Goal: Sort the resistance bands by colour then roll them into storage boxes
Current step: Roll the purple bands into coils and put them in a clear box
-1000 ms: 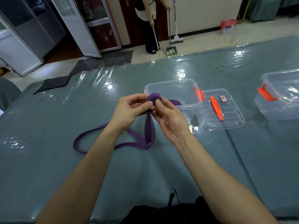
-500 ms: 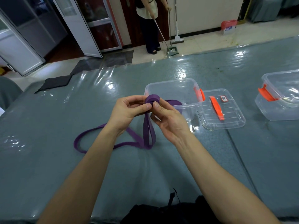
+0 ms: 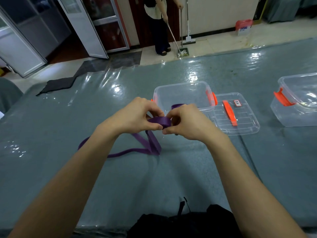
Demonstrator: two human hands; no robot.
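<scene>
Purple band [image 3: 159, 121], partly coiled, pinched between left hand [image 3: 135, 117] and right hand [image 3: 190, 124] just above table [image 3: 120, 177]; loose tail lying on table. Clear box [image 3: 181, 86] behind hands, orange latches [image 3: 211, 98], holding one purple roll [image 3: 176, 105]. Flat lid [image 3: 247, 124] just beside box, orange handle [image 3: 229, 112], small label [image 3: 236, 103], writing illegible. Second clear box [image 3: 298, 107] well right.
</scene>
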